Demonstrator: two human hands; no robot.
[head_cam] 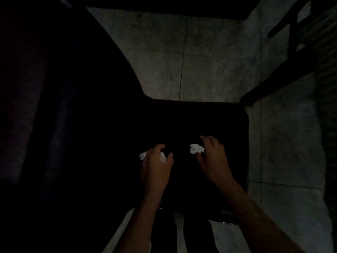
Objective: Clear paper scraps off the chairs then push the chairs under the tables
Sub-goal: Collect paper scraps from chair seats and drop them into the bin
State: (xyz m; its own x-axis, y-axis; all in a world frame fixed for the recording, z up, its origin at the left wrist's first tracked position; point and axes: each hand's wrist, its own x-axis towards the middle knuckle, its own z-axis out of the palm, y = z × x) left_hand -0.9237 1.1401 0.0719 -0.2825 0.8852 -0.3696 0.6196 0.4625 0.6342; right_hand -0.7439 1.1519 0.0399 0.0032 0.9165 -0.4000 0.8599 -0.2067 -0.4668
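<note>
gripping a white paper scrap (162, 157) in curled fingers, the left hand (156, 161) holds; the right hand (211, 156) pinches another scrap (195, 148) off the dark chair seat (200, 121); both look light, crushable.

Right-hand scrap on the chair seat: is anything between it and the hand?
Nothing visible. The white paper scrap lies on the dark chair seat, right at the right hand's curled fingertips. Whether they already pinch it cannot be told.
</note>
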